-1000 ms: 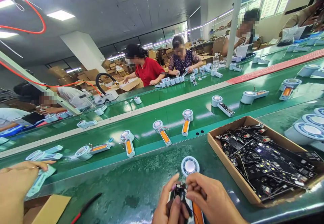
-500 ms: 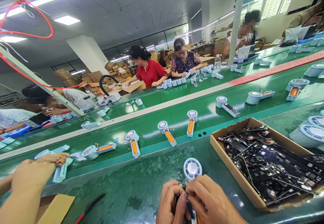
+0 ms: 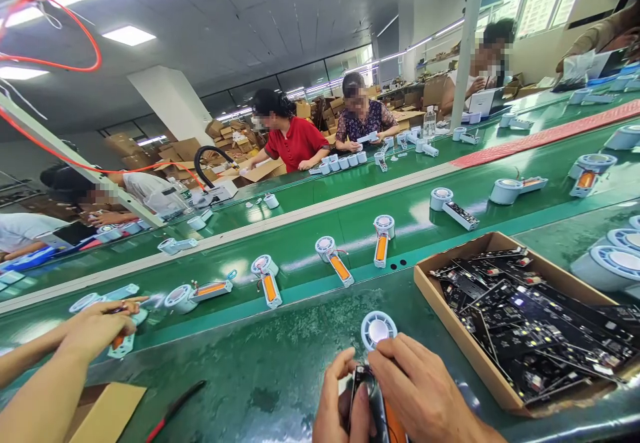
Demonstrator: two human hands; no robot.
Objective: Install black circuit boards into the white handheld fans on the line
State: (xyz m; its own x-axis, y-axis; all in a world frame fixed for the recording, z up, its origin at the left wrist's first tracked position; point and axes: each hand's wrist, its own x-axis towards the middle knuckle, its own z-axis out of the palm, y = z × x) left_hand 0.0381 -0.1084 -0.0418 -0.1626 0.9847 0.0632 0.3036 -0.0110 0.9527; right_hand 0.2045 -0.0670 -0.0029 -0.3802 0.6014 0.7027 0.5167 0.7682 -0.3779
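At the near edge of the bench, my left hand grips a narrow black circuit board, thumb across its face. My right hand is closed beside the board's upper end, fingertips pinched together; what they pinch is hidden. Just beyond my hands lies the round head of a light-blue handheld fan with a silver centre. Part of an orange battery shows below my right hand, next to the board.
A cardboard box full of black circuit boards stands at right, near more fan heads. Several fan units with orange batteries ride the green conveyor. A co-worker's hands work at left, near a red-and-black tool and an open carton.
My left fingers have opened out a little and more of the board's face shows. My right hand stays close beside it. The fan units on the near belt have shifted slightly right.
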